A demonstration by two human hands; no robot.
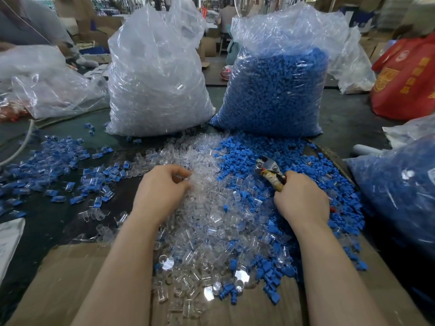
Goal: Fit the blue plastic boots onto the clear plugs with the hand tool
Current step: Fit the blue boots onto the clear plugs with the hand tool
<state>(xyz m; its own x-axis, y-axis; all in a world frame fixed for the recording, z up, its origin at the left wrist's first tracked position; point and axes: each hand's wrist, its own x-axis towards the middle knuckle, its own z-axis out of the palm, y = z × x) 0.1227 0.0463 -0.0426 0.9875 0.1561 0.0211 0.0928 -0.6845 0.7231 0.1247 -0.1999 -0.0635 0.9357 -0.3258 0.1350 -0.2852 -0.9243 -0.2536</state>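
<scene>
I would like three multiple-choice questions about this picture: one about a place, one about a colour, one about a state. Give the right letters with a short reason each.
1. Where does the large clear bag of blue plastic boots stand?
A. right of the large bag of clear plugs
B. left of it
C. on top of it

2. What colour is the cloth bag at the far right?
A. green
B. red
C. black

3. What does the right hand do?
A. lies flat
B. grips the metal hand tool with wrapped handles
C. holds a bag

Answers: 1 A, the blue-filled bag is on the right side; 2 B, its fabric is red with yellow print; 3 B, the fingers curl round the handles.
</scene>
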